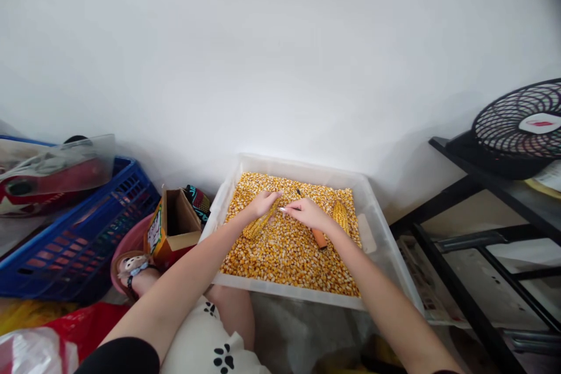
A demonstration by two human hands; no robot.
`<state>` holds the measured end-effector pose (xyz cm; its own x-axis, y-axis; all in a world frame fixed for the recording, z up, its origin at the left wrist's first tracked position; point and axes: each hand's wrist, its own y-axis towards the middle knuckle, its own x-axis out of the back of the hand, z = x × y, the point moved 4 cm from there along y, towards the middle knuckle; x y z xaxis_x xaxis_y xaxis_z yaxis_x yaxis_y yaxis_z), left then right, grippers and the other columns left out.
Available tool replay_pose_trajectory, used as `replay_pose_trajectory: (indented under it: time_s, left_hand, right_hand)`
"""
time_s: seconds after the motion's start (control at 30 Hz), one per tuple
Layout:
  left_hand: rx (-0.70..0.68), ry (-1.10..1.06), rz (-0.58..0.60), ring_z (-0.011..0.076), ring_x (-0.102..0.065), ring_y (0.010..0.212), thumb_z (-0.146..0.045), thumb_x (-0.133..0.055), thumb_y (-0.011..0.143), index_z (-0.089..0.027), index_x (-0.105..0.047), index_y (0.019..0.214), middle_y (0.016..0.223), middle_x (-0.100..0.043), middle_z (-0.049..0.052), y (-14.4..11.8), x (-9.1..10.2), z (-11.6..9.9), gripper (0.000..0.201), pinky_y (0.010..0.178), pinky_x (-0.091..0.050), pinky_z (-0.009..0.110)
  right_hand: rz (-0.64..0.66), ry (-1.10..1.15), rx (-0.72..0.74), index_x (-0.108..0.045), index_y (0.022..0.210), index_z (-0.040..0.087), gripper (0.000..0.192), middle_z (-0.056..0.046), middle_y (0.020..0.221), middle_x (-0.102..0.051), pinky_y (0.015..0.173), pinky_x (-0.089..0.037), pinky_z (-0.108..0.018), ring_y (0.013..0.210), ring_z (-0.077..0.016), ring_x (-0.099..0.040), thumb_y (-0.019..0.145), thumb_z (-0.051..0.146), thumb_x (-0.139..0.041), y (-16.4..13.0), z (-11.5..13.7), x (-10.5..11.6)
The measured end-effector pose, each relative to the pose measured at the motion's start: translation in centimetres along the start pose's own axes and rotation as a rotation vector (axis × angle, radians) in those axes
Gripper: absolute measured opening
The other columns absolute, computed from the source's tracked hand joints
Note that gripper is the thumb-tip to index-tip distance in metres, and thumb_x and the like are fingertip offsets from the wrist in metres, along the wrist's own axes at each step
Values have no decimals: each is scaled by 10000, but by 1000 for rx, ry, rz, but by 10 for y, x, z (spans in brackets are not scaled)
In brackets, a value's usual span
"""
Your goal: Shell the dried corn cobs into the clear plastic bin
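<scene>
A wide translucent plastic tub [390, 257] holds a deep layer of loose yellow corn kernels [280, 257]. Over them my left hand [263, 203] is closed around a corn cob [258, 227], which slants down toward the lower left. My right hand [309, 214] has its fingers pinched together beside the cob's upper end; whatever sits between the fingertips is too small to make out. Under that hand, an orange-handled tool [319, 238] lies on the kernels, partly hidden. A second corn cob [340, 216] rests on the kernels right of my right hand.
A white wall [280, 58] rises behind the tub. To the left stand a blue plastic crate [83, 245], an open cardboard box [175, 234] and a pink basin [127, 245] with a doll. On the right, a black-framed rack [456, 269] carries a fan [521, 123].
</scene>
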<state>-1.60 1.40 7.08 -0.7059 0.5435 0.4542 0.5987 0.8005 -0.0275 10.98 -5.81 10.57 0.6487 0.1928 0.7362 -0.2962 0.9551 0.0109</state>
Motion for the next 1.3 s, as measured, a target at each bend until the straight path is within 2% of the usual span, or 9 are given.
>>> replay_pose_trajectory:
  time_s: [0.1,0.27,0.5,0.7,0.93,1.03,1.13,1.2,1.3]
  left_hand:
    - [3,-28,-31,115,-407,481,-530,-312,771,-144,-517,581,455,-439,-25,1,3,0,477,492,-304,236]
    - [-13,-31,-34,119,-408,504,-536,-318,765,-143,-510,581,478,-436,-28,2,2,1,474,514,-312,240]
    - [2,-33,-86,116,-367,519,-534,-334,749,-158,-453,551,485,-374,-31,6,3,6,442,504,-282,241]
    - [-6,-11,-123,113,-369,520,-535,-331,750,-160,-438,546,482,-367,-33,5,5,6,441,502,-279,238]
    - [55,-73,-34,111,-400,426,-552,-308,756,-158,-448,545,405,-379,-36,-1,0,1,469,459,-296,237]
    - [56,-40,-73,110,-393,422,-564,-317,750,-167,-416,525,391,-337,-45,-1,1,0,467,449,-282,236]
    - [37,8,-115,110,-394,454,-544,-329,753,-167,-413,519,404,-356,-42,0,2,-1,452,462,-277,235]
    - [28,19,-93,112,-402,464,-536,-318,762,-162,-433,521,409,-384,-36,0,1,-1,459,471,-283,236]
    - [-9,38,-22,112,-410,464,-544,-307,769,-157,-450,512,411,-402,-30,-2,-4,-4,486,481,-297,236]
  right_hand:
    - [-41,-14,3,-601,630,144,336,32,521,-478,515,-251,-206,520,-83,-386,815,364,-426,0,2,0]
    - [-92,-19,6,-555,578,155,370,34,501,-453,511,-255,-213,505,-86,-385,832,372,-396,2,2,-4]
    - [-91,-38,6,-588,600,159,350,16,540,-523,522,-263,-221,524,-97,-404,823,373,-423,1,2,-4]
    - [-143,-52,-3,-565,564,157,361,14,523,-502,507,-249,-222,505,-95,-380,823,360,-417,2,-1,-8]
    - [-146,-16,4,-551,547,158,368,23,494,-464,509,-248,-225,499,-95,-372,815,372,-421,0,-2,-11]
    - [-146,65,-62,-601,592,152,382,28,471,-439,498,-247,-225,482,-97,-352,805,414,-424,1,-8,-15]
    - [-122,148,-180,-659,729,145,388,43,430,-387,466,-233,-222,440,-96,-316,795,449,-426,1,-16,-20]
    - [-117,88,-165,-662,727,148,383,36,437,-407,471,-240,-224,443,-99,-330,806,431,-416,1,-14,-20]
    - [-144,-172,-17,-635,637,156,351,-9,513,-511,526,-268,-237,498,-112,-399,826,343,-407,0,-3,-18]
